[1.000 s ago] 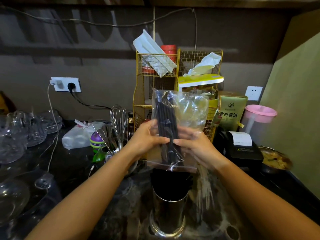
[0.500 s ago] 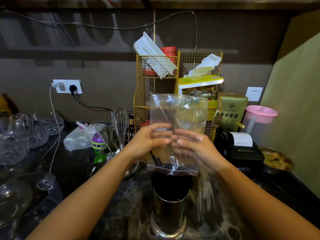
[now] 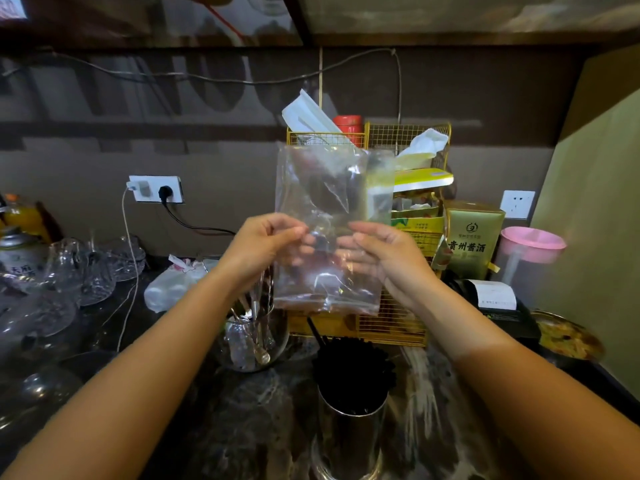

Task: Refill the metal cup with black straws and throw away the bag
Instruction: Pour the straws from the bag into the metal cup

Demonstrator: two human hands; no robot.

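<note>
A clear plastic bag (image 3: 332,188) hangs upside down in front of me, and no straws show inside it. My left hand (image 3: 263,249) pinches its left side and my right hand (image 3: 388,258) pinches its right side, both at mid-height. Directly below stands the metal cup (image 3: 349,441) on the dark counter, packed with a bundle of black straws (image 3: 353,368) that stick out above its rim. The bag's open lower edge hangs a short way above the straw tips.
A gold wire rack (image 3: 391,327) stands right behind the cup. A glass jar of metal utensils (image 3: 252,344) sits left of it. Several glasses (image 3: 69,271) crowd the far left. A receipt printer (image 3: 495,303), a pink-lidded pitcher (image 3: 530,254) and a green box (image 3: 471,240) stand on the right.
The black straws slid out of the bag down into the metal cup. Both hands lifted the emptied bag higher, clear of the straw tips.
</note>
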